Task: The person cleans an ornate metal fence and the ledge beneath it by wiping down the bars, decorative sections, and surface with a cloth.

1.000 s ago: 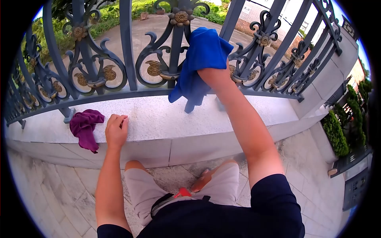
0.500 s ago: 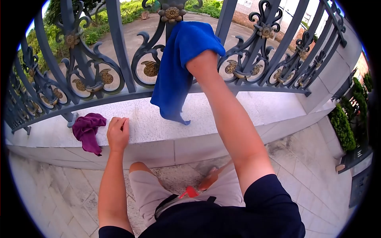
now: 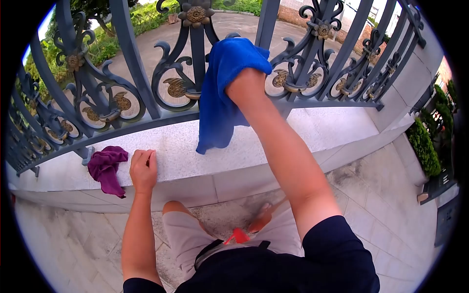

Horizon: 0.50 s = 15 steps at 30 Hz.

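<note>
A blue cloth (image 3: 222, 97) is draped over my right hand (image 3: 245, 84) and presses against the scrollwork of the dark metal fence (image 3: 197, 58), just below a bronze-coloured flower ornament (image 3: 196, 15). The cloth covers my right fingers; its loose end hangs down to the stone ledge (image 3: 273, 146). My left hand (image 3: 143, 171) rests on the ledge's front edge with its fingers curled in, and nothing shows in it. Just left of that hand lies a crumpled purple cloth (image 3: 108, 168), one corner hanging over the edge.
Fence bars and scrolls run along the ledge to both sides. At the right end stands a stone pillar (image 3: 405, 78), with green shrubs (image 3: 424, 146) beyond it. Pale paving (image 3: 361, 210) lies below. Past the fence are a paved yard and plants.
My right hand and the blue cloth have moved down the scrollwork, away from the flower ornament. The view has shifted slightly. My left hand stays on the ledge beside the purple cloth.
</note>
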Tool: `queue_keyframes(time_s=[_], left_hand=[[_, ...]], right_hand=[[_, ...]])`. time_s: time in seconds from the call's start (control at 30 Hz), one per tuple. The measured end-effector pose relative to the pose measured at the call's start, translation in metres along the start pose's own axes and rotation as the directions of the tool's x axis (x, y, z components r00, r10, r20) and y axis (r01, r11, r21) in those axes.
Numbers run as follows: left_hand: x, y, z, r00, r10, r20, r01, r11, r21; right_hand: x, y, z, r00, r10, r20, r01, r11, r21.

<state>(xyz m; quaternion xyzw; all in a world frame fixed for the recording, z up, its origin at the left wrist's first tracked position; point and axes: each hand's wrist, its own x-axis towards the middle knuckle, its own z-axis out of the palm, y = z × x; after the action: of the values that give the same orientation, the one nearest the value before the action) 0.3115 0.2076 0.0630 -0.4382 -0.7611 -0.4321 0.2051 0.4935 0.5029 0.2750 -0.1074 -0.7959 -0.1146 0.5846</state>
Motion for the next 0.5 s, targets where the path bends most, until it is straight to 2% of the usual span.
queue_keyframes(time_s=[0.1,0.23,0.27,0.37,0.4,0.5], left_hand=[[0.001,0.0,0.001,1.0,0.009,-0.001,-0.009,1.0,0.004],[-0.002,0.002,0.0,1.0,-0.015,0.006,0.015,1.0,0.011],[-0.001,0.001,0.001,1.0,-0.011,0.002,0.01,1.0,0.017],[0.0,-0.002,0.002,1.0,-0.007,-0.002,0.007,1.0,0.025],[0.0,-0.002,0.003,1.0,-0.003,-0.01,0.003,1.0,0.021],[-0.001,-0.002,0.001,1.0,0.018,-0.008,-0.018,1.0,0.021]], right_hand=[[0.022,-0.009,0.031,0.974,-0.061,-0.216,0.022,0.984,-0.179],[0.016,-0.009,0.011,0.993,0.021,-0.113,-0.022,1.0,-0.003],[0.008,-0.007,0.005,0.999,0.04,0.004,-0.04,0.997,-0.069],[0.001,0.011,-0.003,0.998,0.03,0.048,-0.034,0.996,0.08],[0.003,0.011,-0.002,1.0,-0.015,-0.011,0.017,0.994,0.11],[0.013,-0.007,0.016,0.987,-0.039,-0.159,0.028,0.997,-0.069]])
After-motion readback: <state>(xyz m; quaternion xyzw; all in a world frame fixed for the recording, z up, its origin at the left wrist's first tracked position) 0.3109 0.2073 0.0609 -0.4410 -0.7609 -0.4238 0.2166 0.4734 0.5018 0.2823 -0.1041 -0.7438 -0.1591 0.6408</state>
